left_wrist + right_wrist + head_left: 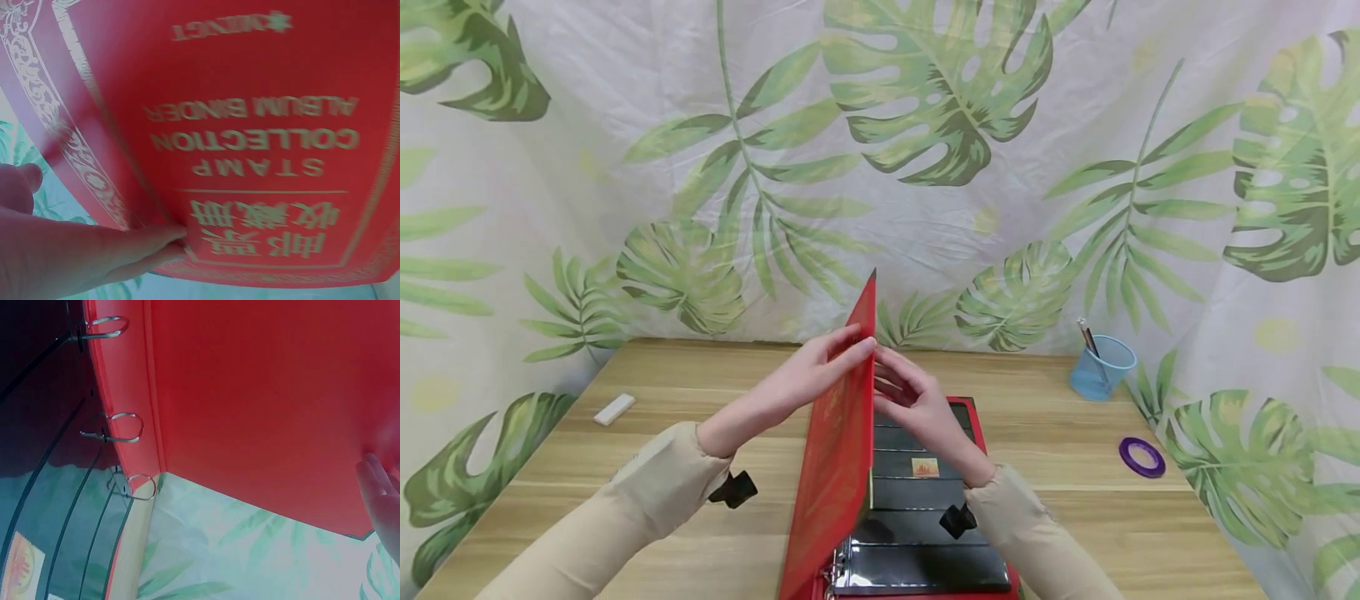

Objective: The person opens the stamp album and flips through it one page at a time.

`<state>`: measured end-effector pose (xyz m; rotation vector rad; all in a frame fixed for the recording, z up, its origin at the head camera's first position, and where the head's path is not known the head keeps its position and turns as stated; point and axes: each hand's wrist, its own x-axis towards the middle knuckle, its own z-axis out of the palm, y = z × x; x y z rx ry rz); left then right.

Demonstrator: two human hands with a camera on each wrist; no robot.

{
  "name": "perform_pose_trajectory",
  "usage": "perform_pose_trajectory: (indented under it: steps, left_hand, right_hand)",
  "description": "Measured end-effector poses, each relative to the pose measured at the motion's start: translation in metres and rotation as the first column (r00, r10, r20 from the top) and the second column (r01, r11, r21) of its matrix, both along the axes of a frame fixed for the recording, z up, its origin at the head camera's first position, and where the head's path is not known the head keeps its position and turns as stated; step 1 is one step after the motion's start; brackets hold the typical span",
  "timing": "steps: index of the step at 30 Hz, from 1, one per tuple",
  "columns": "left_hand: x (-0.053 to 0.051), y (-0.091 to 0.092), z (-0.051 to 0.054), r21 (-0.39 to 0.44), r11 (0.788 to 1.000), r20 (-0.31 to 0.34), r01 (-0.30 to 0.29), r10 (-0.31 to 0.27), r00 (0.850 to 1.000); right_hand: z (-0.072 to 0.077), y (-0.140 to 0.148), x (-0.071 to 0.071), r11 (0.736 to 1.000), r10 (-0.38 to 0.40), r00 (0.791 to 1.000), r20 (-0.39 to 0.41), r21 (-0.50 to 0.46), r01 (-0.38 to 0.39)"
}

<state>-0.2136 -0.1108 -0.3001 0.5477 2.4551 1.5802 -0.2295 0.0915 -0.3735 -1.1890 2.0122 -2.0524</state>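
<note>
Head view, left to right: white block (pixel 614 409) on the surface (pixel 700 379), well apart from the hands, little risk. Left hand (pixel 808 371): fingers fairly straight, laid on the outer face of the red cover (pixel 250 137) near its free edge; can't tell whether the thumb hooks round. Stamp album binder (pixel 838 454) lies open mid-surface, cover standing about upright between both hands. Main risk: contact looks light, so uneven push or one hand slipping off could flop the cover left or slap it down on the other side. Metal rings (pixel 125 428) at the spine: a cover swung skewed could strain or snag there. Black pages (pixel 917 492) right of the spine, one orange stamp (pixel 925 467) on them; if only tucked in, a jolt could shift it. Right hand (pixel 925 408): fingers loosely bent, tips at the cover's inner side, no pinch seen; cuff or wrist camera (pixel 958 521) could drag on the pages. Far right, blue cup (pixel 1101 371) and purple ring (pixel 1142 457): only a wide elbow swing threatens them.
</note>
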Motion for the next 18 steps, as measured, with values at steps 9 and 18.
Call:
perform_pose_trajectory:
  steps: [9,18]
  left_hand:
    - [0.001,-0.007,0.008,-0.005,1.0,0.027,-0.018,0.018,0.999]
    - [0.009,-0.038,0.012,0.109,0.994,0.019,0.019,-0.021,1.0]
  right_hand:
    - [-0.004,-0.004,-0.003,0.998,0.032,0.996,-0.082,0.06,-0.027]
    - [-0.034,0.028,-0.013,0.928,-0.14,0.981,-0.138,0.328,0.178]
